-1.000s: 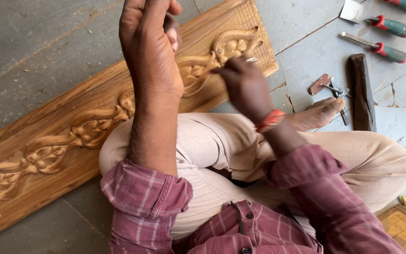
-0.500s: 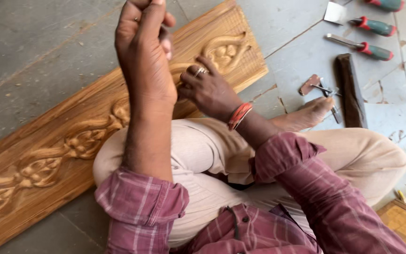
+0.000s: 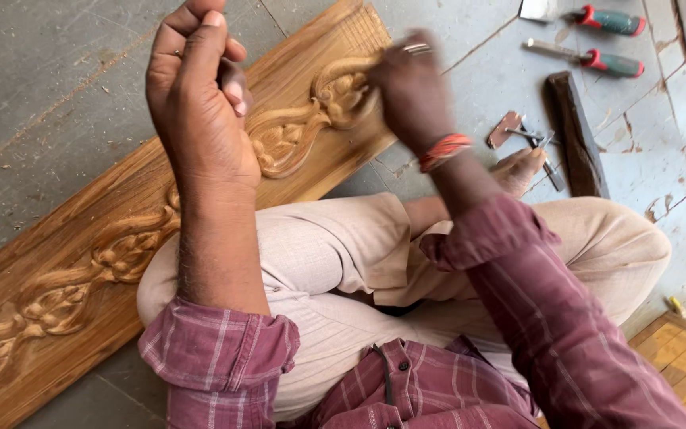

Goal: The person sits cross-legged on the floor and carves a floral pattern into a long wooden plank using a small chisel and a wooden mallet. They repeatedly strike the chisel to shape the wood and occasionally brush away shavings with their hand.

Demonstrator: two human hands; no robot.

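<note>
My left hand (image 3: 200, 103) is raised in front of me with its back toward the camera and its fingers curled in; nothing shows in it. My right hand (image 3: 410, 87) is blurred, held up over the far end of a long carved wooden plank (image 3: 311, 135), with a ring on one finger and an orange thread band at the wrist. Its palm is hidden. The plank lies slanted on the grey floor and carries a raised vine and flower pattern. I sit cross-legged in beige trousers (image 3: 343, 262), my knees over the plank's near edge.
Two chisels with red and green handles (image 3: 609, 20) (image 3: 613, 62) lie on the floor at the top right. A dark wooden block (image 3: 573, 135) and small metal pieces (image 3: 529, 135) lie by my bare foot (image 3: 518, 167). A light wooden panel (image 3: 676, 349) sits at the bottom right.
My right hand has pulled away from my left hand, moving up and to the right, and is blurred by motion. My left hand stays raised.
</note>
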